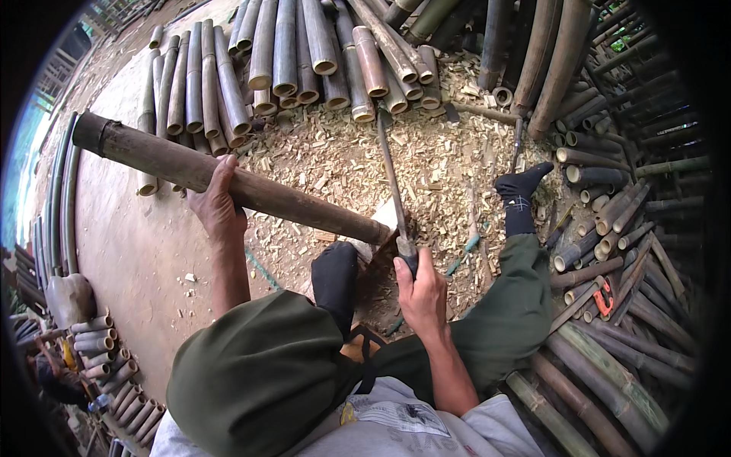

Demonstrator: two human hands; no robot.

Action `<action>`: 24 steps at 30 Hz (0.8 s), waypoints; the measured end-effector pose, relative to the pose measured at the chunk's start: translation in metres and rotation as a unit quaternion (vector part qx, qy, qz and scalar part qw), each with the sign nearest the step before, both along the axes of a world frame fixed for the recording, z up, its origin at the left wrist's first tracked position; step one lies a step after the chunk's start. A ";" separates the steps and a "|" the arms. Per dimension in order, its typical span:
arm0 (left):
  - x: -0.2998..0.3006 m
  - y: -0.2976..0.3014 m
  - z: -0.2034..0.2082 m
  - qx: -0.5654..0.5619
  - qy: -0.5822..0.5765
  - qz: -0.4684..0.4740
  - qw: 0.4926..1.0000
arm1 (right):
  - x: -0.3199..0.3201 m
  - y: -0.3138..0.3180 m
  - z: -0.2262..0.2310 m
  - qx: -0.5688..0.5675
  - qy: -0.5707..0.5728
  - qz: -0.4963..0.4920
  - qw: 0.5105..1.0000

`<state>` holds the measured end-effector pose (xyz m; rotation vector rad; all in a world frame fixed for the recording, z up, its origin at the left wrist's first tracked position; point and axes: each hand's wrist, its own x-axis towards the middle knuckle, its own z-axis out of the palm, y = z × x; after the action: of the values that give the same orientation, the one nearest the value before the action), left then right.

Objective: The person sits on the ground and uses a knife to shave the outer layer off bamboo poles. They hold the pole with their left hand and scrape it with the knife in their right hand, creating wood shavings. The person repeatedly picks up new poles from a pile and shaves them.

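My left hand [217, 199] is closed round a long brown bamboo tube [301, 207], gripping it near its middle. The tube slants from the upper left down to the right, and its near end lies by a pale block [387, 216] between my feet. In my right hand [422, 297] is the dark handle of a machete [392, 171], its long narrow blade pointing away from me. The blade's lower part passes close beside the tube's end; whether they touch I cannot tell.
Pale wood chips [327, 164] cover the ground ahead. Cut bamboo tubes [285, 53] lie in a row at the far side, with more bamboo stacked [609, 213] on the right. An orange-handled saw [604, 297] rests on that stack. My dark-socked feet [335, 278] flank the work spot.
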<state>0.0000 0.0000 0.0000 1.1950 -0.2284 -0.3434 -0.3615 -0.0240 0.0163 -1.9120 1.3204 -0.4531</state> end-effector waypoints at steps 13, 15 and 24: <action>0.000 0.003 0.015 -0.027 -0.023 -0.063 0.997 | 0.017 -0.005 0.010 0.007 -0.001 -0.012 1.000; 0.000 0.003 0.009 -0.024 -0.030 -0.053 0.998 | 0.014 0.002 -0.004 -0.066 -0.096 -0.038 0.992; -0.001 -0.003 0.017 -0.074 -0.009 -0.105 0.992 | 0.000 -0.019 -0.034 0.068 0.108 -0.026 0.992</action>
<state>-0.0006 -0.0030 0.0167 1.0298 -0.3906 -0.4915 -0.3618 -0.0433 -0.0174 -1.8565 1.5024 -0.1800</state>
